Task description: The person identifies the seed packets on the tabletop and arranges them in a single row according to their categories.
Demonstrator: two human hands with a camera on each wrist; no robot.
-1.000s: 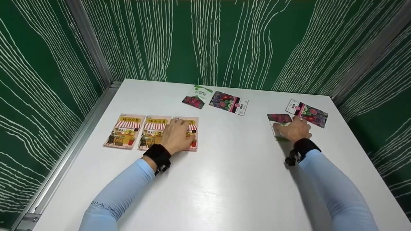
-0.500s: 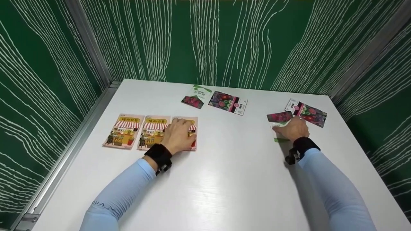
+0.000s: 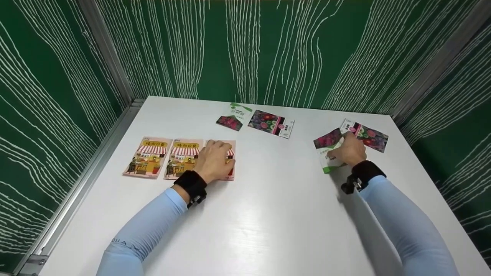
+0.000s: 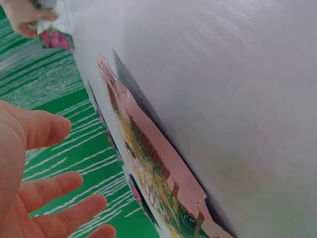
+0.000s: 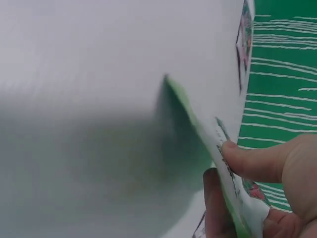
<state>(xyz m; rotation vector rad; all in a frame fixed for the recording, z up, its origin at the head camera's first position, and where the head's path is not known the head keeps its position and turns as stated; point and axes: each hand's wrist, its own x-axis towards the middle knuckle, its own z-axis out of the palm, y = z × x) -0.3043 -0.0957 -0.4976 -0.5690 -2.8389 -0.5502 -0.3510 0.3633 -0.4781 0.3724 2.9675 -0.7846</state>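
Note:
My right hand (image 3: 348, 150) pinches a white and green seed packet (image 3: 330, 142) with a dark pink flower picture. In the right wrist view the thumb lies on one face of this packet (image 5: 220, 153) and fingers on the other; its near edge is tilted up off the table. My left hand (image 3: 213, 161) is over the rightmost of three pink seed packets (image 3: 231, 170) with a striped awning design, covering much of it. In the left wrist view the left fingers are spread and relaxed beside that pink packet, with nothing between them.
Two more pink packets, one at the left (image 3: 147, 157) and one in the middle (image 3: 184, 158), lie in line. At the back are another green and white packet (image 3: 234, 116) and a dark floral packet (image 3: 271, 123). A second floral packet (image 3: 370, 136) lies behind the right hand.
The right hand has taken hold of the green and white packet and turned it, its top swinging toward the floral packet behind. The left hand has stayed almost still.

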